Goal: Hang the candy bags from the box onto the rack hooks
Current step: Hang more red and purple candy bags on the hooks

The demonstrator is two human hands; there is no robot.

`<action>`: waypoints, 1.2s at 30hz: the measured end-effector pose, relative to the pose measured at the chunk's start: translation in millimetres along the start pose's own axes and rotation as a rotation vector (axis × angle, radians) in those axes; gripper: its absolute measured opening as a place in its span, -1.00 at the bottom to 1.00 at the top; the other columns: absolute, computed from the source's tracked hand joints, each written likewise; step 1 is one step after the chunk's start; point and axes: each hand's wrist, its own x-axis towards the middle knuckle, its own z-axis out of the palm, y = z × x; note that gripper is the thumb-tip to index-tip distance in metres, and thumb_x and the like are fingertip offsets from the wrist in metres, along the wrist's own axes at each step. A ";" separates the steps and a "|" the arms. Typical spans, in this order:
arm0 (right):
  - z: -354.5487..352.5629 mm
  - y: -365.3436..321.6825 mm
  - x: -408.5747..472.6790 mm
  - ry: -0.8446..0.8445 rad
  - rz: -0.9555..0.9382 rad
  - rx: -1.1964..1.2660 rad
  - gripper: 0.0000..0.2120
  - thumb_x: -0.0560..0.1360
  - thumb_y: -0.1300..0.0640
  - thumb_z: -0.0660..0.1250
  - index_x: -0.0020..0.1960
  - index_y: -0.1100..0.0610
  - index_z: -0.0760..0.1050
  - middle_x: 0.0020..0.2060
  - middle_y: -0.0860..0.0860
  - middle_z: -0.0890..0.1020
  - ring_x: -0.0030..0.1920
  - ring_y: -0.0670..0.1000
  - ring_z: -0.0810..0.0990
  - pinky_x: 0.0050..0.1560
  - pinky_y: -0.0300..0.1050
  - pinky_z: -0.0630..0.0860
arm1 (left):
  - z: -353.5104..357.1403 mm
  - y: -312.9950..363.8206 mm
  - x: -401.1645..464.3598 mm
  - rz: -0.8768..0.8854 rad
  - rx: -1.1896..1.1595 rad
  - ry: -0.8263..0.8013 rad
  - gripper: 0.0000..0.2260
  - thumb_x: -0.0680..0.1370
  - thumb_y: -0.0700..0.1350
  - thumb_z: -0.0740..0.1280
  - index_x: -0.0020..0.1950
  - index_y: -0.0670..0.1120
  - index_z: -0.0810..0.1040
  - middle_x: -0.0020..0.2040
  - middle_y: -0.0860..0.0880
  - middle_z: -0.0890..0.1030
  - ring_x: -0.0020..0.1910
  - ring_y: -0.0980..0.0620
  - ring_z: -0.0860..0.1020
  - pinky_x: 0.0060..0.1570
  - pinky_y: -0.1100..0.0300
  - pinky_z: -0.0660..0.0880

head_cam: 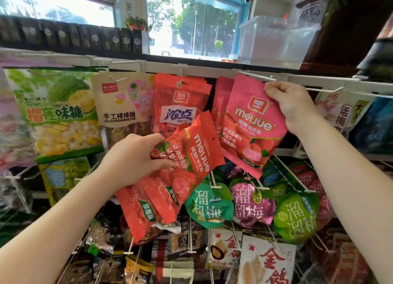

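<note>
Pink candy bag (253,126) pinched at its top corner by right hand (291,107), tilted just under a white hook (258,77), not yet threaded as far as visible. Several red candy bags (170,177) fanned in left hand (136,158), fingers curled round them. Red bags already hanging behind. Probably midway: held stack still to hang; box out of sight.

Daylight came through a blue-framed window (191,28) at twelve o'clock, a clear plastic bin (276,41) on the ledge at one o'clock.
</note>
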 end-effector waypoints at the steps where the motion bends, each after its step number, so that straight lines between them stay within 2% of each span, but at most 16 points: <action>1: 1.4 2.7 -0.9 0.008 -0.056 -0.034 -0.85 0.51 0.17 0.30 -0.20 0.01 0.54 -0.48 -0.14 0.65 -0.45 -0.18 0.60 -0.41 -0.31 0.53 | 1.1 1.2 0.9 0.002 -0.008 0.005 -0.52 0.32 0.21 0.39 0.06 -0.10 0.51 -0.46 0.03 0.49 -0.42 0.05 0.51 -0.34 0.06 0.50; 3: 2.3 6.8 -1.6 0.003 -0.100 -0.045 -0.81 0.54 0.18 0.26 -0.20 0.00 0.56 -0.45 -0.14 0.65 -0.41 -0.18 0.61 -0.37 -0.30 0.54 | 3.1 3.0 3.5 0.013 -0.025 0.002 -0.50 0.31 0.24 0.38 0.07 -0.09 0.52 -0.39 -0.02 0.56 -0.38 0.00 0.55 -0.27 0.01 0.54; 6: 1.0 8.3 0.7 -0.040 -0.063 0.034 -0.74 0.56 0.22 0.19 -0.20 0.01 0.57 -0.43 -0.10 0.67 -0.39 -0.16 0.62 -0.34 -0.28 0.55 | 8.3 3.6 8.5 0.034 -0.049 0.019 -0.46 0.29 0.28 0.34 0.09 -0.07 0.52 -0.30 -0.05 0.62 -0.30 -0.04 0.58 -0.20 -0.03 0.55; 11: 6.9 7.8 4.0 0.008 -0.085 0.054 -0.82 0.55 0.22 0.21 -0.19 0.03 0.47 -0.40 -0.08 0.62 -0.39 -0.17 0.60 -0.34 -0.26 0.54 | 13.7 4.2 14.9 0.047 -0.048 0.025 -0.36 0.23 0.35 0.24 0.14 -0.06 0.50 -0.29 -0.06 0.63 -0.32 -0.04 0.58 -0.22 -0.04 0.56; 15: 10.2 19.1 8.9 0.051 -0.082 0.036 -0.82 0.51 0.26 0.25 -0.23 0.06 0.44 -0.32 -0.04 0.55 -0.42 -0.19 0.58 -0.35 -0.25 0.52 | 17.6 5.8 16.7 0.041 -0.046 0.035 -0.44 0.29 0.28 0.35 0.14 -0.06 0.51 -0.31 -0.04 0.61 -0.34 -0.01 0.57 -0.22 -0.03 0.56; 17: 10.7 23.4 14.7 0.041 -0.090 -0.027 -0.82 0.51 0.25 0.26 -0.24 0.05 0.46 -0.30 -0.04 0.56 -0.36 -0.16 0.59 -0.33 -0.24 0.53 | 19.4 6.9 18.7 0.034 -0.029 0.031 -0.46 0.32 0.24 0.38 0.17 -0.06 0.50 -0.29 -0.03 0.62 -0.33 0.00 0.57 -0.21 -0.02 0.56; 20: 12.3 26.1 30.4 0.073 -0.123 -0.171 -0.84 0.50 0.19 0.29 -0.22 -0.01 0.48 -0.21 -0.04 0.59 -0.20 -0.06 0.59 -0.17 -0.10 0.56 | 22.1 7.9 22.2 0.027 0.000 0.017 -0.44 0.32 0.23 0.38 0.21 -0.06 0.49 -0.23 -0.03 0.63 -0.27 -0.01 0.59 -0.18 0.01 0.56; 22: 13.1 32.7 42.7 0.132 -0.117 -0.283 -0.90 0.47 0.09 0.33 -0.21 -0.06 0.50 -0.15 -0.06 0.62 -0.09 0.00 0.60 0.03 0.07 0.55 | 24.5 7.9 24.2 0.024 0.016 -0.006 -0.43 0.33 0.25 0.37 0.23 -0.03 0.47 -0.19 -0.03 0.65 -0.22 -0.01 0.60 -0.15 0.02 0.57; 24: 15.0 38.5 51.0 0.224 -0.088 -0.527 -0.96 0.47 0.02 0.31 -0.14 -0.03 0.51 -0.06 -0.09 0.62 0.06 0.03 0.57 0.21 0.11 0.41 | 25.9 8.9 25.0 0.016 0.042 -0.037 -0.43 0.33 0.27 0.35 0.23 -0.01 0.46 -0.17 -0.02 0.64 -0.20 0.00 0.60 -0.14 0.04 0.56; 26: 19.1 39.4 53.3 0.313 -0.065 -0.703 -0.88 0.51 0.04 0.28 -0.03 0.05 0.53 0.01 -0.02 0.62 0.10 0.06 0.55 0.21 0.03 0.37 | 26.9 11.8 24.7 0.015 0.072 -0.057 -0.42 0.33 0.28 0.34 0.24 -0.01 0.45 -0.19 -0.03 0.64 -0.22 0.00 0.59 -0.15 0.07 0.56; 28: 23.8 36.9 52.4 0.327 -0.078 -0.761 -0.85 0.54 0.08 0.24 0.00 0.12 0.52 0.00 0.05 0.61 0.04 0.09 0.55 0.05 0.00 0.46 | 27.4 15.0 24.5 0.021 0.094 -0.063 -0.41 0.33 0.29 0.33 0.24 -0.01 0.45 -0.21 -0.04 0.63 -0.21 -0.01 0.58 -0.16 0.08 0.55; 30: 24.6 32.8 48.1 0.321 -0.075 -0.851 -0.83 0.55 0.11 0.21 0.06 0.15 0.49 -0.02 0.05 0.57 -0.02 0.08 0.54 -0.12 -0.07 0.40 | 27.4 18.4 24.3 0.027 0.099 -0.053 -0.40 0.33 0.29 0.34 0.25 -0.02 0.45 -0.20 -0.06 0.63 -0.20 -0.02 0.57 -0.16 0.09 0.54; 31: 22.0 34.6 46.7 0.311 -0.073 -0.857 -0.81 0.54 0.13 0.22 0.12 0.16 0.46 0.03 0.06 0.55 0.02 0.09 0.54 -0.12 -0.08 0.39 | 27.5 19.9 24.0 0.024 0.097 -0.044 -0.40 0.34 0.27 0.35 0.25 -0.03 0.45 -0.20 -0.06 0.63 -0.21 -0.03 0.57 -0.17 0.09 0.54; 33: 14.7 41.8 37.5 0.296 -0.099 -0.781 -0.64 0.50 0.18 0.31 0.28 0.17 0.36 0.22 0.11 0.45 0.18 0.11 0.50 0.04 -0.09 0.42 | 28.1 22.5 22.3 0.011 0.077 -0.018 -0.42 0.34 0.26 0.36 0.24 -0.05 0.46 -0.21 -0.07 0.63 -0.23 -0.04 0.58 -0.18 0.06 0.55; 34: 11.0 45.4 27.1 0.308 -0.135 -0.721 -0.52 0.47 0.20 0.34 0.35 0.18 0.28 0.29 0.13 0.37 0.25 0.10 0.45 0.16 -0.17 0.38 | 28.8 23.8 20.6 0.005 0.064 -0.004 -0.44 0.34 0.26 0.36 0.21 -0.05 0.47 -0.24 -0.06 0.62 -0.25 -0.04 0.58 -0.20 0.03 0.56; 36: 5.7 55.8 3.3 0.336 -0.220 -0.590 -0.43 0.45 0.23 0.36 0.39 0.20 0.20 0.33 0.17 0.28 0.28 0.08 0.39 0.27 -0.23 0.30 | 30.5 26.6 17.4 0.012 0.045 0.019 -0.48 0.31 0.30 0.32 0.07 -0.05 0.49 -0.34 -0.05 0.58 -0.34 -0.03 0.56 -0.27 -0.01 0.55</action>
